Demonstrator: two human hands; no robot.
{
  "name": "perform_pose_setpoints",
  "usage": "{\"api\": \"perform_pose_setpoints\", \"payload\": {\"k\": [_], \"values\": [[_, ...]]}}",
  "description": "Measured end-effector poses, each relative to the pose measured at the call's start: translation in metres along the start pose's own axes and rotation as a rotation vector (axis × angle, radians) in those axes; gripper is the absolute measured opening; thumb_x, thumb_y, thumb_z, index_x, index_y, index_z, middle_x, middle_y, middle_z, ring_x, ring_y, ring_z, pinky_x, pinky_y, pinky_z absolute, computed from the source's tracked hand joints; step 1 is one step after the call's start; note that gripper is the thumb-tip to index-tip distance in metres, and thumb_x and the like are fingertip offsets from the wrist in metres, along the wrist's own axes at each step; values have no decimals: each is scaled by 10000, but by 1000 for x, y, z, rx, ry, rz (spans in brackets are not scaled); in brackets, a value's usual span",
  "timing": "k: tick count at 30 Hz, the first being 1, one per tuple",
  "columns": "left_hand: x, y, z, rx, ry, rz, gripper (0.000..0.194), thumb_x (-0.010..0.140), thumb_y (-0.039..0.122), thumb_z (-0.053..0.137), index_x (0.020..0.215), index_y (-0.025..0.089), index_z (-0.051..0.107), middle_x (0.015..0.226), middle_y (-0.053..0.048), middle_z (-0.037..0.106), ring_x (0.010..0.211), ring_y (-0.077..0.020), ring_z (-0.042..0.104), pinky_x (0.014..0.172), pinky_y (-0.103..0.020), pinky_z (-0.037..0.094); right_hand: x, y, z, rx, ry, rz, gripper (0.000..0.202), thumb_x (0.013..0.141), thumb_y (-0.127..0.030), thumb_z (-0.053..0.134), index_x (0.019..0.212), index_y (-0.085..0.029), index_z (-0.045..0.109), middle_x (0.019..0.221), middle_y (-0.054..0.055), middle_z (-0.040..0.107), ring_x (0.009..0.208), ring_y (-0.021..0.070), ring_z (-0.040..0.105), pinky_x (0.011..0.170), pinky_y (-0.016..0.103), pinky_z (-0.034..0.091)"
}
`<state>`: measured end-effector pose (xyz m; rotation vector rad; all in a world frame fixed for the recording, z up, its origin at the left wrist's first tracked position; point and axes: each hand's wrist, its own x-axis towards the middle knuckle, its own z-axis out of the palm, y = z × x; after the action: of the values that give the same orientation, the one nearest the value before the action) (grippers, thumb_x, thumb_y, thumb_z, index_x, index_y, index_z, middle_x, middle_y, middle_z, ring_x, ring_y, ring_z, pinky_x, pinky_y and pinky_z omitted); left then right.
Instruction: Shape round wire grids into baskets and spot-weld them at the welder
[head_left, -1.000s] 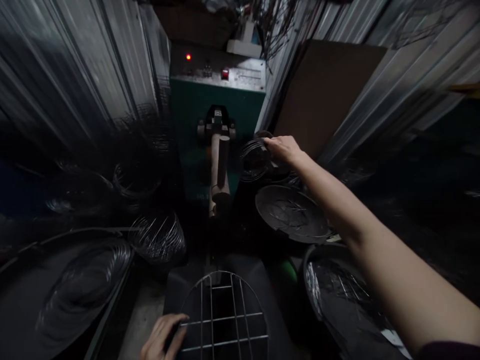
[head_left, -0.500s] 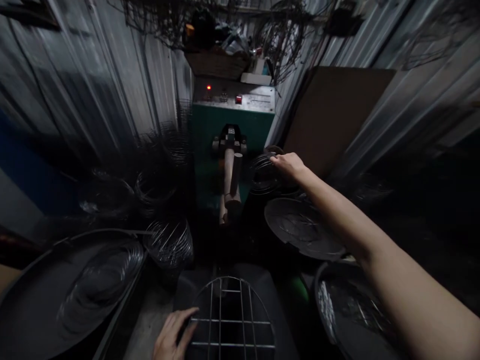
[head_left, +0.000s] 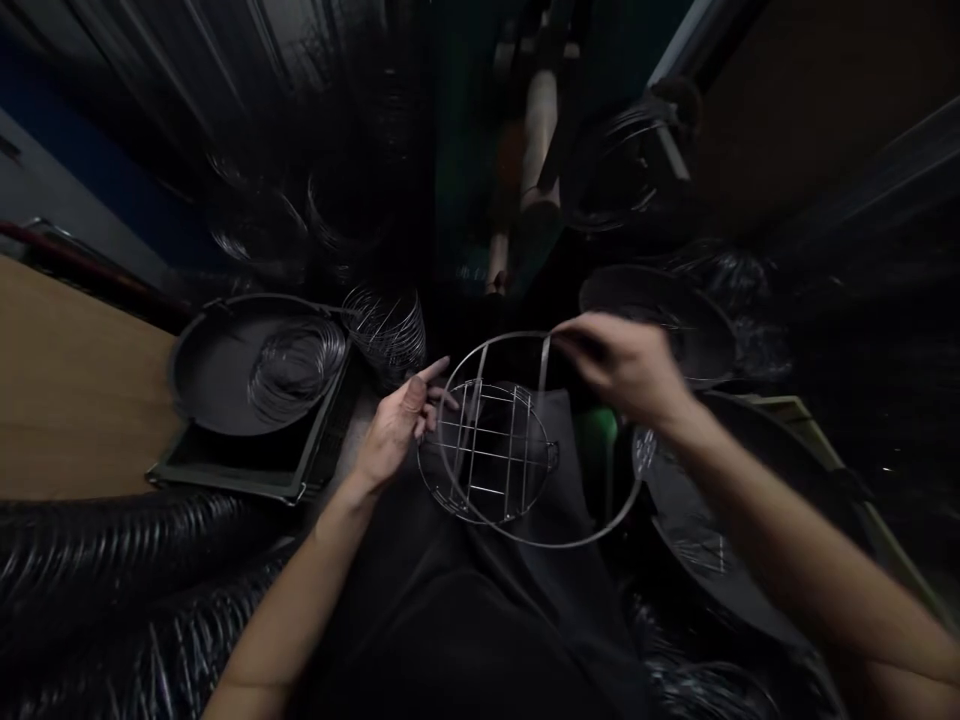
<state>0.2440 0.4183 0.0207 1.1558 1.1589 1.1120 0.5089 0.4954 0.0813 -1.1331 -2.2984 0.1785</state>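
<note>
A round wire rack (head_left: pixel 507 458) with crossing bars lies over my lap, on dark cloth. Above it a larger wire ring (head_left: pixel 555 546) is held at a tilt, its near edge dipping past the rack. My right hand (head_left: pixel 626 365) pinches the ring's upper edge between thumb and fingers. On the rack's left side, my left hand (head_left: pixel 394 430) is open with its fingers apart, close to both ring and rack; whether it touches either is unclear.
A black pan (head_left: pixel 214 385) with coiled wire rings (head_left: pixel 296 370) stands left, beside a stack of wire rings (head_left: pixel 386 330). Ahead is a machine's cylindrical arm (head_left: pixel 541 135), with more rings (head_left: pixel 592 215) hanging right of it. Dark basins (head_left: pixel 750 560) are at right.
My right hand has come back from the hanging rings by the machine, bringing one wire ring over the rack. My left hand has left the rack's edge. The view has tipped downward.
</note>
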Motion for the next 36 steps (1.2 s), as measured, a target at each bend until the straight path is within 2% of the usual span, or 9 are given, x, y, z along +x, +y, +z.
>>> {"api": "perform_pose_setpoints", "payload": {"k": [3, 7, 10, 14, 18, 22, 25, 30, 36], "values": [[-2, -17, 2, 254, 109, 1, 446, 894, 422, 527, 1251, 166, 601, 931, -60, 711, 774, -133, 637, 732, -247, 510, -17, 0, 60, -8, -168, 156, 245, 926, -239, 485, 1063, -168, 675, 855, 71, 573, 699, 172, 570, 636, 294, 468], [1, -44, 4, 705, 203, 139, 331, 914, 255, 485, 1189, 167, 646, 1112, -74, 694, 1021, -195, 645, 949, -322, 486, -31, 5, 90, -110, -324, 319, 350, 939, -210, 446, 1242, -251, 616, 1022, 97, 513, 816, 194, 563, 640, 286, 468], [2, -53, 5, 896, 191, 157, 336, 937, 251, 450, 1213, 178, 628, 1033, -69, 705, 934, -185, 662, 883, -299, 510, -36, 1, 93, -147, -360, 336, 363, 945, -230, 439, 1270, -251, 600, 1028, 109, 500, 885, 221, 548, 658, 300, 486], [-4, -58, 5, 1019, 182, 169, 371, 957, 360, 424, 1235, 201, 610, 936, -61, 686, 833, -168, 652, 790, -262, 509, -49, -4, 102, -192, -294, 297, 388, 936, -231, 418, 1280, -203, 595, 981, 131, 505, 909, 260, 495, 709, 357, 507], [-13, -67, 12, 1084, 206, 133, 576, 872, 561, 488, 1313, 194, 542, 972, -94, 638, 903, -227, 627, 809, -323, 504, -61, 0, 114, -132, -194, 276, 415, 936, -254, 392, 1299, -170, 575, 989, 137, 515, 924, 272, 465, 851, 448, 483], [-19, -76, 21, 1106, 310, 115, 620, 840, 584, 527, 1321, 194, 536, 1078, -149, 588, 1023, -294, 578, 873, -423, 477, -72, 7, 112, 32, -74, 323, 411, 954, -384, 392, 1229, -180, 619, 1010, 119, 554, 954, 258, 511, 912, 456, 465], [-21, -81, 26, 1077, 303, 115, 573, 864, 539, 519, 1321, 193, 523, 1209, -166, 568, 1126, -315, 539, 929, -476, 443, -90, 1, 101, 115, -2, 352, 459, 958, -460, 390, 1295, -199, 559, 1185, 118, 559, 1097, 262, 510, 977, 459, 442], [-25, -83, 27, 930, 273, 129, 564, 893, 500, 495, 1334, 148, 469, 1276, -161, 582, 1174, -290, 545, 981, -487, 430, -128, -21, 92, 181, -39, 461, 617, 968, -522, 338, 1491, -201, 275, 1450, 110, 397, 1314, 269, 387, 1090, 513, 342], [-17, -70, 18, 703, 207, 115, 441, 931, 409, 463, 1308, 187, 514, 1198, -75, 666, 1135, -199, 609, 1012, -399, 462, -124, -24, 91, 261, -51, 568, 560, 982, -459, 312, 1468, -183, 338, 1417, 91, 453, 1313, 242, 411, 1105, 467, 347]]}}
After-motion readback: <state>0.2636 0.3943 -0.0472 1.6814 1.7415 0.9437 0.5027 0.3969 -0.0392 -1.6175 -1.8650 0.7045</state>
